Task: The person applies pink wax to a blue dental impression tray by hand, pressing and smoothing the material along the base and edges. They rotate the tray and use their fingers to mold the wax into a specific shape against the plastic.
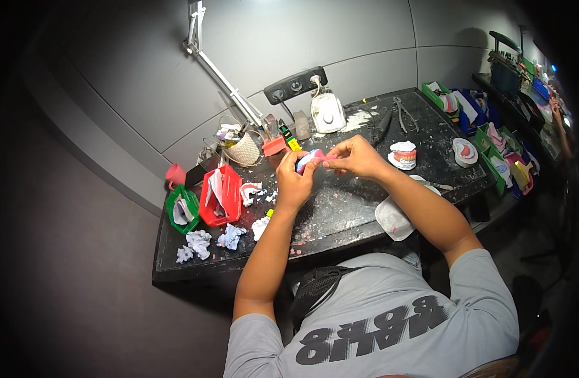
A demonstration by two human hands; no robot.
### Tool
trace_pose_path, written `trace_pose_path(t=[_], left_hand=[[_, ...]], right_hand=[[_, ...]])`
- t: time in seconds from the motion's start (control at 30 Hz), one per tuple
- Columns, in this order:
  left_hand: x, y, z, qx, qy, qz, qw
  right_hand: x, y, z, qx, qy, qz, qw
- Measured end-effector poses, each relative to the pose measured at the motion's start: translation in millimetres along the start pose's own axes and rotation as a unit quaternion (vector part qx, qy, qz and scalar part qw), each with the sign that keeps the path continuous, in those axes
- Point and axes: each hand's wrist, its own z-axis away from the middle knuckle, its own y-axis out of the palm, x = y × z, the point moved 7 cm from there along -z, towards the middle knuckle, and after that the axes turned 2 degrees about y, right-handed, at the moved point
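Observation:
Over the middle of the black workbench, my left hand [294, 183] is closed around a small pink, white and blue piece [307, 161], whose exact kind I cannot make out. My right hand [360, 159] comes in from the right with thumb and fingers pinched on a pink bit at that piece's right edge, which looks like wax. Both hands are held close together above the bench. To the right of my right hand stands a white plaster dental model [403, 155] with teeth and a pink-red gum band. Farther right lies another plaster cast [465, 152] with a pink arch.
Red [221, 195] and green [182, 209] bins, crumpled paper [230, 237] and a dental arch [249, 191] lie left. Behind are a woven basket [242, 150], lamp arm [223, 75] and white device [328, 113]. Pliers [404, 115] lie at back right; a pale tray [395, 217] sits near the front edge.

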Motion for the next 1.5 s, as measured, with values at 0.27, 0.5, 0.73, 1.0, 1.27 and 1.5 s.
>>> trace_pose_path(t=[0.27,0.5,0.73,1.0,1.27,1.5], left_hand=[[0,-2,-1,-0.030,0.042,0.041,0.998],[-19,-14,1,-0.071,0.127,0.005,0.989],[-33,-19,3,-0.095,0.188,-0.008,0.977],[-34,-21,5,-0.101,0.186,-0.007,0.977],[-36,-19,5,-0.097,0.188,-0.012,0.977],[-36,-17,7,-0.095,0.192,-0.008,0.977]], right_hand=[[7,2,4,-0.012,-0.010,-0.046,0.999],[36,-2,17,-0.080,-0.134,0.021,0.988],[59,-1,31,-0.114,-0.227,0.053,0.966],[61,-1,34,-0.134,-0.252,0.079,0.955],[67,0,38,-0.163,-0.301,0.105,0.934],[67,1,38,-0.175,-0.335,0.151,0.913]])
